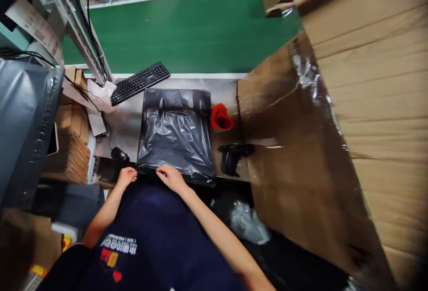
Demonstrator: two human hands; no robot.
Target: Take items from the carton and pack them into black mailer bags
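A black plastic mailer bag (176, 130) lies flat on the steel worktop (127, 121) in front of me. Both hands rest at its near edge. My left hand (125, 177) is curled at the bag's near left corner, fingers bent under. My right hand (170, 176) presses its closed fingers on the middle of that same edge, seemingly pinching it. A red object (220, 118) sits against the bag's right side. A black handheld scanner (233, 156) stands just right of the bag's near corner.
A black keyboard (140, 82) lies behind the bag, a black mouse (119, 153) to its left. A green conveyor belt (187, 32) runs beyond the worktop. Tall cardboard boxes (351, 117) wall off the right. Grey mailers (23, 126) and stacked flat cartons (70, 153) fill the left.
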